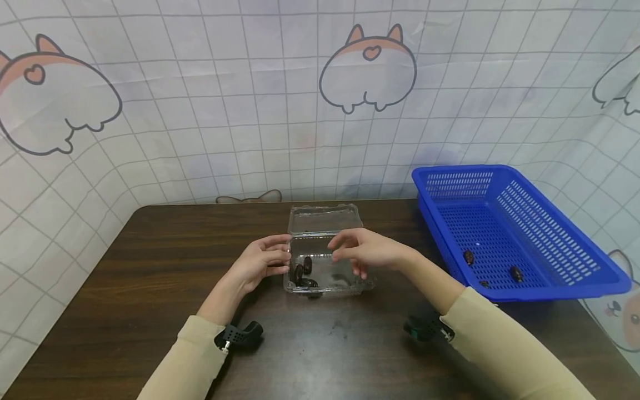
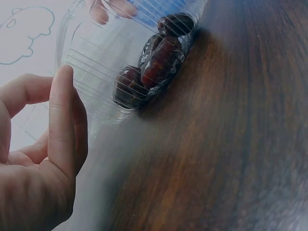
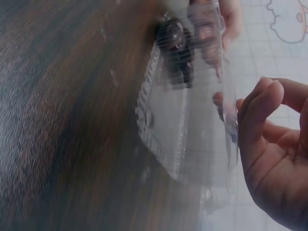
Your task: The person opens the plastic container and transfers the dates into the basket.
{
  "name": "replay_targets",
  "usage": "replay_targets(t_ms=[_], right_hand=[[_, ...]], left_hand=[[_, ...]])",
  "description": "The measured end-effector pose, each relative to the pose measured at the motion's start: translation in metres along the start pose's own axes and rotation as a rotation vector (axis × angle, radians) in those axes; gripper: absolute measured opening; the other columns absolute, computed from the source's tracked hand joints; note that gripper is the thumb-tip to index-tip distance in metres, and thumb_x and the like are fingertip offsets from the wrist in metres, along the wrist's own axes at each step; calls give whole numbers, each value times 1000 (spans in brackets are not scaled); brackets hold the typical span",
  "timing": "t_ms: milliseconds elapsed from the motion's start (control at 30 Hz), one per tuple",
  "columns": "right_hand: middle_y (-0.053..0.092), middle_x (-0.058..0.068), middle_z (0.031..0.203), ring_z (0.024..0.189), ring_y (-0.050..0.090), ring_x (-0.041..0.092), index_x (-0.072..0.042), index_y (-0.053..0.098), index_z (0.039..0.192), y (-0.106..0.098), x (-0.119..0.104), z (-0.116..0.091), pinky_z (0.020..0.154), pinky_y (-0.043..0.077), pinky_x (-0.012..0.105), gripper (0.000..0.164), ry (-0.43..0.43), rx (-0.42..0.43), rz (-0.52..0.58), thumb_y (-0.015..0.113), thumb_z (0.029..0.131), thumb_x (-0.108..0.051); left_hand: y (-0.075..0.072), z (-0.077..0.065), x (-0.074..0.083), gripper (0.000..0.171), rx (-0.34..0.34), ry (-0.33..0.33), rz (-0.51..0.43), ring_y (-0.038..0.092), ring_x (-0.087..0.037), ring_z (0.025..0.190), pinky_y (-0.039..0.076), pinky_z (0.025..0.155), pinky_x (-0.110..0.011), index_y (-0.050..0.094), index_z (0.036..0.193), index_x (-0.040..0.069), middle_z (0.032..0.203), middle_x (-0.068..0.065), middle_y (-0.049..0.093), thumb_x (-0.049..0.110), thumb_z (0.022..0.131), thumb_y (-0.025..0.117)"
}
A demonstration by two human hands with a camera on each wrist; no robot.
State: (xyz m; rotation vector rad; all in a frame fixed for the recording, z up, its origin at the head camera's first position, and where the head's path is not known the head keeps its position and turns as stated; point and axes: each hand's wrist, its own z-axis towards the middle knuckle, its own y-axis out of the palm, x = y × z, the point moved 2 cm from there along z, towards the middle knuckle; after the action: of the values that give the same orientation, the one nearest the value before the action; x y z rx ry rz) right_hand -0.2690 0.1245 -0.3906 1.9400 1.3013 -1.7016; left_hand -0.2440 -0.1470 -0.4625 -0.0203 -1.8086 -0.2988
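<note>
A clear plastic clamshell box (image 1: 330,286) lies on the table with its lid (image 1: 325,219) folded back. Several dark, glossy dates (image 1: 307,265) are gathered at the box's left end, seen through the wall as reddish-brown dates (image 2: 161,62) in the left wrist view. My left hand (image 1: 262,261) rests its fairly straight fingers against the left side of the box. Over the right part of the box hovers my right hand (image 1: 367,249), fingers loosely bent, with nothing visible between them. The right wrist view shows the right hand (image 3: 279,154) beside the blurred box wall (image 3: 192,139).
At the right stands a blue plastic basket (image 1: 555,233) with a few dates (image 1: 516,274) on its floor. The dark wooden table (image 1: 165,266) meets a wall covering (image 1: 240,150) with a grid pattern at the back. Dark straps (image 1: 240,335) sit at both wrists.
</note>
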Motion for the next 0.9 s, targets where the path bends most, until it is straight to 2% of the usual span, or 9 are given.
replay_targets(t_ms=[400, 667, 900], right_hand=[[65, 23, 119, 56, 57, 16, 2, 54, 140, 12, 5, 16, 50, 54, 29, 41, 22, -14, -26, 61, 105, -19], [65, 12, 116, 56, 59, 17, 1, 57, 138, 23, 8, 28, 50, 57, 33, 40, 14, 2, -45, 64, 103, -17], [64, 12, 116, 55, 60, 16, 5, 55, 138, 32, 8, 35, 48, 56, 29, 42, 13, 0, -54, 65, 101, -11]], left_hand=[[0, 1, -1, 54, 17, -5, -10, 67, -14, 78, 63, 72, -28, 49, 148, -1, 107, -8, 59, -5, 96, 64], [0, 2, -2, 55, 21, -7, -14, 67, -14, 78, 63, 72, -28, 49, 148, -1, 108, -8, 59, -5, 96, 64], [0, 2, -2, 54, 23, -9, -8, 67, -13, 79, 63, 73, -28, 49, 148, -1, 110, -9, 58, -5, 96, 64]])
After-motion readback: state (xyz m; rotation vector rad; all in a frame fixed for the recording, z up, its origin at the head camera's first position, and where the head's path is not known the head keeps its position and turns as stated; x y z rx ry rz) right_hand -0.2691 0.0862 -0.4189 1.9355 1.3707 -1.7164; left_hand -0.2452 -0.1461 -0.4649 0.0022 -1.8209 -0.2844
